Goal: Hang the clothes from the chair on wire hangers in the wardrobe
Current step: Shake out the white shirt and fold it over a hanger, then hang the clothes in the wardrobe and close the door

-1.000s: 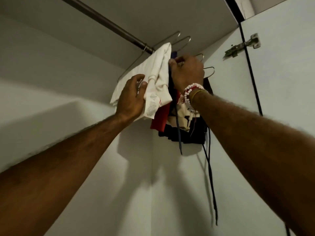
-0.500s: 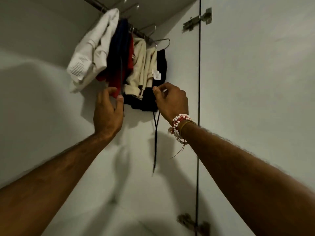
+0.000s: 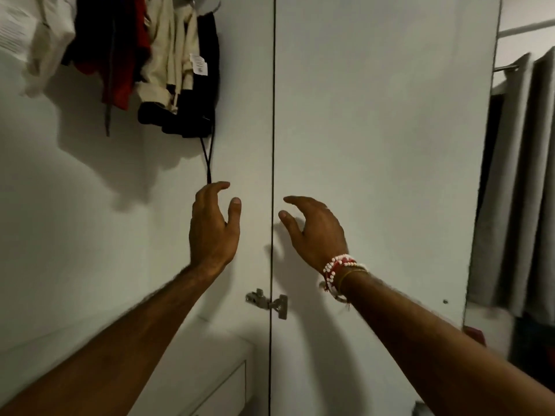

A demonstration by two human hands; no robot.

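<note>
Now, left hand [image 3: 211, 226]: empty, fingers loosely curved and apart, raised in front of the wardrobe wall.
Right hand [image 3: 315, 229]: empty too, fingers relaxed, thumb out; red-and-white bead bracelet [image 3: 336, 265] on the wrist.
Just above left fingertips: thin black drawstring cord [image 3: 207, 159] dangling; its end is right by the index finger, can't tell if touching.
Up-left of left hand: bunched row of hung clothes, starting with the black garment [image 3: 192, 121] the cord comes from, then a cream garment with a white care label [image 3: 171, 46], a red garment [image 3: 126, 70] and a white ribbed garment [image 3: 39, 40] furthest left.
Hangers: mostly cut off by the frame top.
Behind right hand: pale flat wardrobe door [image 3: 375, 145]; metal hinge [image 3: 267, 301] below, between the wrists.
Far right of right hand: grey curtain [image 3: 516, 175].
Chair: not in view.
Handling guess: clothes are light, soft and floppy, not fragile, but likely to slide off thin wire. Grip at the collar or waistband, or lift by the hanger hook; avoid tugging the cord.
</note>
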